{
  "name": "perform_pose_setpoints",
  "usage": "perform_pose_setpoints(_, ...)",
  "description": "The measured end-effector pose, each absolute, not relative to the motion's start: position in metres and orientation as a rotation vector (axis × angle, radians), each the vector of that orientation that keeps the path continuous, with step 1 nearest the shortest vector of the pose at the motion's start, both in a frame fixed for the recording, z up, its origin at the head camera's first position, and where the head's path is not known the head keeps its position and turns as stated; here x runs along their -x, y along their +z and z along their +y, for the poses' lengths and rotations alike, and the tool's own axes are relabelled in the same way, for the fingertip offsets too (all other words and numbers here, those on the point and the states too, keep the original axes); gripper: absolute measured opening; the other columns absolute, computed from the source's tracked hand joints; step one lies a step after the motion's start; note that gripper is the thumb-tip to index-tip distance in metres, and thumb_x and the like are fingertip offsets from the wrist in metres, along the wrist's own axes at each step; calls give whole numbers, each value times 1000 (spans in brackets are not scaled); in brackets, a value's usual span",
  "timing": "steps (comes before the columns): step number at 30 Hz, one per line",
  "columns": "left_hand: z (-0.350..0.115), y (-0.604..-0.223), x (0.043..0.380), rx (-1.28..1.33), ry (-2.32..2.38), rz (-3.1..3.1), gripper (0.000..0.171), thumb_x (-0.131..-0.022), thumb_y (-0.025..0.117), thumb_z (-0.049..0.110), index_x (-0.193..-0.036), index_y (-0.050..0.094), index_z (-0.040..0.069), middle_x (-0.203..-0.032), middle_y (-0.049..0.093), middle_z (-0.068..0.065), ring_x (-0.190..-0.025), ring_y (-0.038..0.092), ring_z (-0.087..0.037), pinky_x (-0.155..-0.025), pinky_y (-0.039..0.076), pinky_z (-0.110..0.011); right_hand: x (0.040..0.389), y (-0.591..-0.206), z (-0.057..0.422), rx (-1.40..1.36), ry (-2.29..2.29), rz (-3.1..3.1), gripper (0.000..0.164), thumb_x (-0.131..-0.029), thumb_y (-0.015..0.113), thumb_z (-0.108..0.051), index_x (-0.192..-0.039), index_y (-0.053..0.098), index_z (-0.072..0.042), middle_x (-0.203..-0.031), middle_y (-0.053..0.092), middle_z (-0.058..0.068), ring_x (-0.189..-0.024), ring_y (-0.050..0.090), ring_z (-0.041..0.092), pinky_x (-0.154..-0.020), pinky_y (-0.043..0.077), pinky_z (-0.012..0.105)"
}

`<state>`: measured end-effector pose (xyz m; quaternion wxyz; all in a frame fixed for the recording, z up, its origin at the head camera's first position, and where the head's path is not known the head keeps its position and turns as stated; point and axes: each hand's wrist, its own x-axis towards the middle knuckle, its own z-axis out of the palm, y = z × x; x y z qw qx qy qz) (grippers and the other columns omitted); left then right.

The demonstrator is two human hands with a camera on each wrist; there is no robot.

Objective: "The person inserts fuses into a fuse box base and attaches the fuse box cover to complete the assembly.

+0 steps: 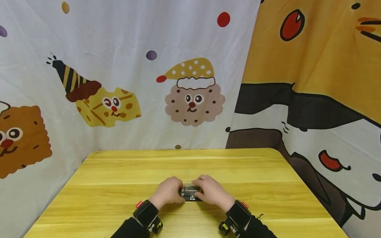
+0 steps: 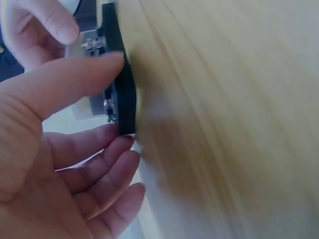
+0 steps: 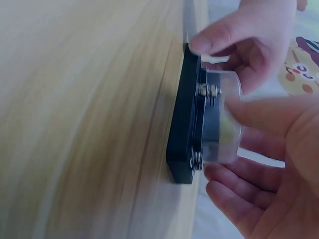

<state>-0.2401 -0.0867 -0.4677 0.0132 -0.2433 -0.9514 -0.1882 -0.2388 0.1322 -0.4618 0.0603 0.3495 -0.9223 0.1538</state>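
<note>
A small device with a black base point(image 1: 188, 199) and a clear cover point(image 3: 212, 149) rests on the wooden table between both hands. Metal screw terminals point(image 3: 208, 90) stick up along the base. At its left end, my left hand point(image 1: 169, 191) grips the base, the thumb laid along the near side in the left wrist view and the fingers at the far side. From the right, my right hand point(image 1: 212, 191) holds the clear cover between thumb and fingers. What lies inside the cover is too blurred to tell.
The wooden table point(image 1: 134, 168) reaches back to a hanging white cloth point(image 1: 119, 39) printed with cartoon biscuits and cheese. On the right hangs another cloth point(image 1: 268, 59) with large cartoon faces. Each wrist wears a black strap with a camera point(image 1: 156, 226).
</note>
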Motion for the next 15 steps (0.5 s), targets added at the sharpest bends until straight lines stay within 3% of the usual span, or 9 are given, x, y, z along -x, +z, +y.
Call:
perform_pose_setpoints(6,-99,-463,233,747,-723,-2983,62,-69,89,36,-113,66,-1,-99,65,-9,-87,62,-25,-76,51,-41,239,-462,148,-1078,605,-2850,59,-93,68,-39,-136,56,0,-115,62,10,-105,60,27,-88,49,40)
perform_pose_setpoints(10,-115,-457,228,731,-765,-2960,61,-72,87,33,-114,64,-5,-100,65,-13,-87,62,-29,-77,51,-46,238,-460,160,-1031,663,-2843,58,-96,62,-43,-135,58,-1,-119,63,10,-110,59,29,-91,48,45)
perform_pose_setpoints(15,-137,-454,223,697,-765,-2951,56,-75,86,30,-113,64,-6,-96,64,-11,-84,60,-27,-76,50,-47,238,-458,176,-941,628,-2804,47,-97,63,-37,-130,62,-2,-118,65,11,-109,61,29,-92,48,47)
